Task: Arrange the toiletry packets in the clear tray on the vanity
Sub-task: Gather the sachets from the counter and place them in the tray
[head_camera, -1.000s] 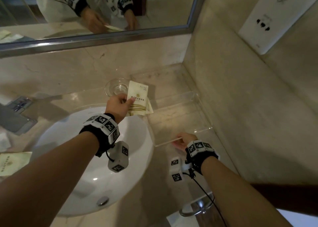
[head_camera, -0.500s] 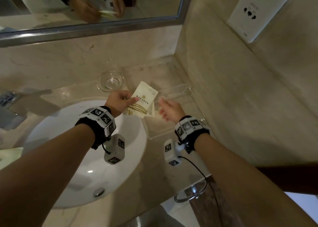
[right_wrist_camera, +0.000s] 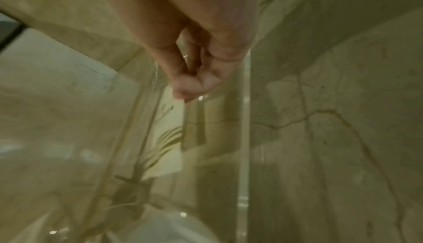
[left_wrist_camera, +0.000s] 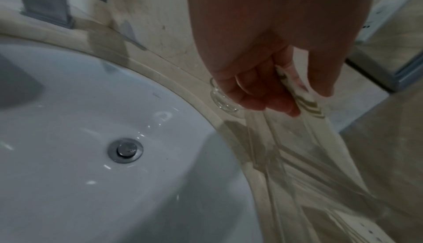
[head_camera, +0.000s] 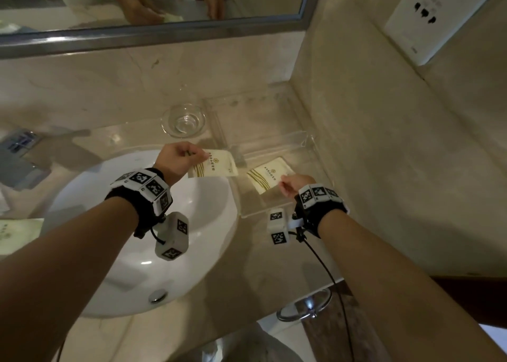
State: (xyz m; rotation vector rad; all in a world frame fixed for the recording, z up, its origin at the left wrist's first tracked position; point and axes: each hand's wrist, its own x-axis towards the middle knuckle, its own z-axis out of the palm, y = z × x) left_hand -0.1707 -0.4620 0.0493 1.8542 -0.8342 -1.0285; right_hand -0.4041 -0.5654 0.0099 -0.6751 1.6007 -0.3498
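Observation:
My left hand (head_camera: 189, 157) pinches a cream toiletry packet (head_camera: 215, 165) with gold stripes, just left of the clear tray's (head_camera: 307, 139) near-left wall, above the basin rim. In the left wrist view the left hand (left_wrist_camera: 295, 100) holds the packet (left_wrist_camera: 304, 100) between thumb and fingers. My right hand (head_camera: 286, 186) pinches the corner of a second, like packet (head_camera: 267, 176) inside the clear tray. The right wrist view shows the right hand (right_wrist_camera: 190, 91) with fingertips together on that packet's (right_wrist_camera: 168, 138) top edge. I cannot tell whether this packet rests on the tray floor.
A small clear glass dish (head_camera: 183, 120) stands behind the white basin (head_camera: 170, 252). The tray sits in the vanity corner against the marble wall (head_camera: 384, 169). Another packet (head_camera: 16, 232) lies at the far left. A faucet (head_camera: 19, 156) is at left, a towel ring (head_camera: 304, 305) below the counter edge.
My right hand came up from the tray's front edge, took one packet from the left hand's pair and carried it into the tray. The left hand keeps one packet.

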